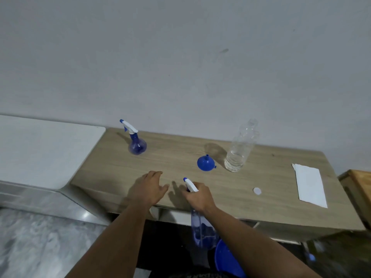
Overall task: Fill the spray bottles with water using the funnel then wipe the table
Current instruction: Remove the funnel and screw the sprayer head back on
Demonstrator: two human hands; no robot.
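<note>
Right hand (197,197): wrapped round the neck of the near spray bottle (201,229), held off the worktop (230,197) edge at 6 o'clock.
Left hand (149,188): spread, empty.
Far spray bottle (136,142): 11 o'clock.
Funnel (205,162), water bottle (241,147): 1 o'clock.
Risk: uncapped water bottle could tip if knocked.

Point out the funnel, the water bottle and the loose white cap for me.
funnel (205,163): head view, on its blue cone, spout pointing up.
water bottle (240,150): head view, on its clear side wall.
white cap (257,191): head view, on its flat round top.
</note>
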